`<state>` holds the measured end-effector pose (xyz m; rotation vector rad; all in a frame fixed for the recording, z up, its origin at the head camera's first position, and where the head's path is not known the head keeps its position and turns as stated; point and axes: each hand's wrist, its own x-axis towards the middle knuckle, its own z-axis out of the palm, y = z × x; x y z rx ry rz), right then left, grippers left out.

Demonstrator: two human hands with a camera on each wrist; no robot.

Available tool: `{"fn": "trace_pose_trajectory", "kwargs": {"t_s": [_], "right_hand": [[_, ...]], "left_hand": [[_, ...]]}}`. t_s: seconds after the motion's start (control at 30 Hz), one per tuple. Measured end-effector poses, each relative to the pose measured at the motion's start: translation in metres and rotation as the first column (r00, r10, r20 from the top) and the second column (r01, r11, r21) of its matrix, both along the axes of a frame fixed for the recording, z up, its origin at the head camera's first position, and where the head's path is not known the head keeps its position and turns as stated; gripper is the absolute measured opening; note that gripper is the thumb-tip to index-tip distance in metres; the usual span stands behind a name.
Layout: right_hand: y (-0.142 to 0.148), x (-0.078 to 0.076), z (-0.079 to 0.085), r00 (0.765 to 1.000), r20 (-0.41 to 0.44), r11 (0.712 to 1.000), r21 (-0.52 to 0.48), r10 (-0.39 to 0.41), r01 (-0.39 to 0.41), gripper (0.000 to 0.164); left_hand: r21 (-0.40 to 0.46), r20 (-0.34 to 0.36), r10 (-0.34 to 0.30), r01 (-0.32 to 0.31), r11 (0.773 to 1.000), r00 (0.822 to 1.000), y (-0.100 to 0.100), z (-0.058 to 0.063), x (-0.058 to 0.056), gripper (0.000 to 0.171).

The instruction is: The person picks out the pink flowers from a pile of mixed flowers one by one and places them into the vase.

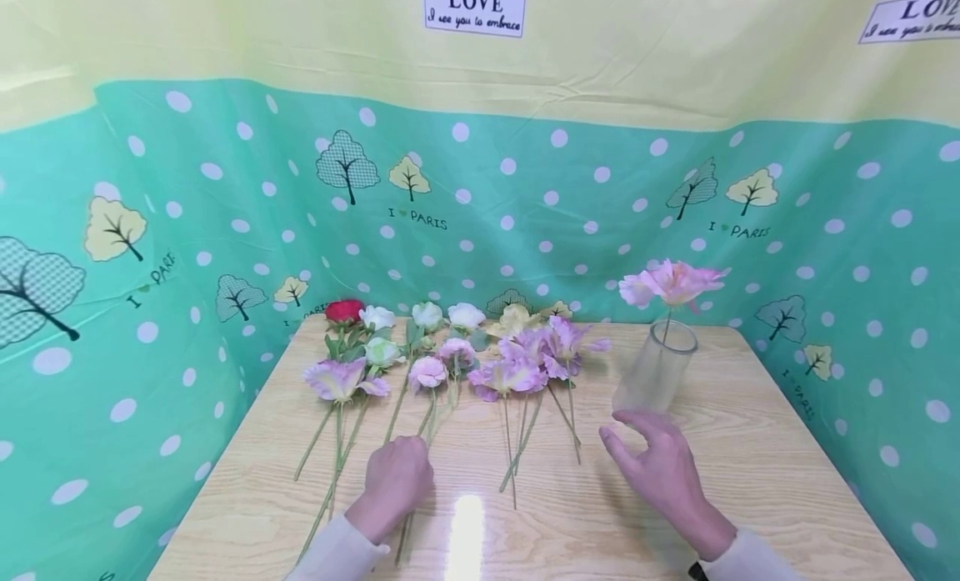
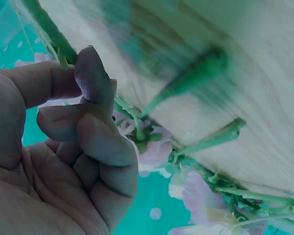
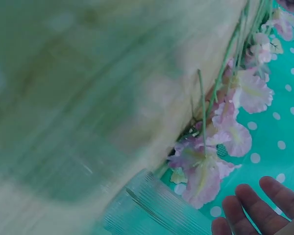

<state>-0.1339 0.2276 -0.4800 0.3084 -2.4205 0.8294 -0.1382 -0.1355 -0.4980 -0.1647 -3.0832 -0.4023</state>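
Note:
My left hand (image 1: 399, 479) is over the stems at the middle left of the wooden table. In the left wrist view its thumb and forefinger pinch a green flower stem (image 2: 51, 32); which bloom it belongs to I cannot tell. A round pink flower (image 1: 427, 372) lies just beyond that hand. To the right stands a clear ribbed glass vase (image 1: 651, 373) with one pink ruffled flower (image 1: 672, 282) upright in it. My right hand (image 1: 663, 468) is beside the vase's base, fingers apart and holding nothing; whether it touches the glass I cannot tell.
Several purple ruffled flowers (image 1: 517, 373) lie between the hands, stems toward me. Farther left are a red flower (image 1: 344, 311), white flowers (image 1: 466, 316) and another purple flower (image 1: 337, 379). A green dotted curtain (image 1: 510, 189) hangs around the table (image 1: 720, 448).

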Motion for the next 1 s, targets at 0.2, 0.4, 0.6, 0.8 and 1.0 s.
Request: {"fn": "trace_pose_trajectory", "kwargs": {"t_s": [0.2,0.4,0.6,0.8,1.0], "right_hand": [[0.000,0.003,-0.011,0.999,0.034,1.000,0.030,0.006,-0.007,0.029],[-0.002,0.003,-0.018,0.999,0.052,0.999,0.050,0.001,-0.004,0.030],[-0.004,0.004,-0.020,0.997,0.076,0.999,0.045,-0.007,0.003,0.032],[-0.006,0.007,-0.023,0.996,0.084,0.999,0.044,-0.002,-0.001,0.031],[-0.007,0.008,-0.024,0.996,0.088,0.999,0.037,0.000,-0.003,0.031]], "left_hand": [[0.041,-0.011,0.006,-0.005,0.999,1.000,-0.003,0.005,-0.001,0.030],[0.079,-0.061,-0.002,0.007,0.997,0.998,-0.006,0.004,0.000,0.018],[0.079,-0.130,-0.017,0.027,0.996,0.991,-0.006,0.005,0.001,0.022],[0.135,-0.204,-0.048,0.076,0.988,0.978,-0.002,0.005,0.002,0.017],[0.207,-0.256,-0.072,0.128,0.970,0.964,0.006,0.007,0.002,0.005]]}}
